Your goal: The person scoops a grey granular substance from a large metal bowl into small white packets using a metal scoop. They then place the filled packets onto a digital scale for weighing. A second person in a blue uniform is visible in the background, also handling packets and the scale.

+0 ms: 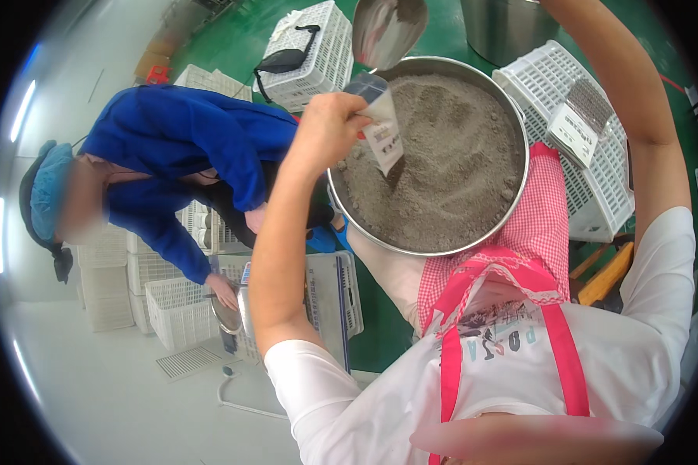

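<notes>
My left hand (337, 125) grips a small printed plastic pouch (382, 131) by its side. The pouch is tilted over a wide round steel tub (523, 174), its lower end close to the grey-brown powder (453, 157) that fills the tub. A metal scoop (388, 32) hangs just above the pouch's clear upper end; its handle is out of view. My right forearm reaches past the top edge, with the hand out of view. The tub sits at my lap, over a pink checked apron (535, 215).
At left, a co-worker in a blue jacket (174, 128) has one hand at a round metal pan (227, 314). A white crate (593, 203) bearing printed pouches (576, 131) stands at right. Another crate (326, 58) holds a black strapped item (282, 61). A steel container (503, 29) stands behind the tub.
</notes>
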The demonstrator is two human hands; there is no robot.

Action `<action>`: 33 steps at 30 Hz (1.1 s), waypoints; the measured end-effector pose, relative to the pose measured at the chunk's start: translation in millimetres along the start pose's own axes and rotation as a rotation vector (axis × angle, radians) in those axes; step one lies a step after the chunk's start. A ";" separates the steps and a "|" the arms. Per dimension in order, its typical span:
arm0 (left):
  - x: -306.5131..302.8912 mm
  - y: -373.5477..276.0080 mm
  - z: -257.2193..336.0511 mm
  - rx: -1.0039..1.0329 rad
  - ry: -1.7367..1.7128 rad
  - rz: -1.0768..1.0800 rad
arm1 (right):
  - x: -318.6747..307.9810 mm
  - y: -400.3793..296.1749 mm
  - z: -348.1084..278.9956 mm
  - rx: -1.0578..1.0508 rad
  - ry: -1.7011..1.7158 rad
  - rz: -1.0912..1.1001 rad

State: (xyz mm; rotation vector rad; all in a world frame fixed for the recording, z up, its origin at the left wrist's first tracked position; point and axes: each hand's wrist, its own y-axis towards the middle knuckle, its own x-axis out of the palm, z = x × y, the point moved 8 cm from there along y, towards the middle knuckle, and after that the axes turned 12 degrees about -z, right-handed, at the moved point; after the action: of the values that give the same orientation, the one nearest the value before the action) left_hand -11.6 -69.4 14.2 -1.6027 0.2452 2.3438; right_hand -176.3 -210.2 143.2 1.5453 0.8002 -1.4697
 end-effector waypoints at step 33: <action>8.7 -32.4 0.9 -0.144 -0.045 -0.145 | 88.3 -9.3 51.9 0.080 0.542 -0.377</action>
State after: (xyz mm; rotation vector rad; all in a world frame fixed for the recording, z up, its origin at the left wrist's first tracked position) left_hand -4.6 -37.4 7.2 -1.5718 -0.0486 2.3282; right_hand -198.4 -260.9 56.5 1.9672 1.4259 -1.3577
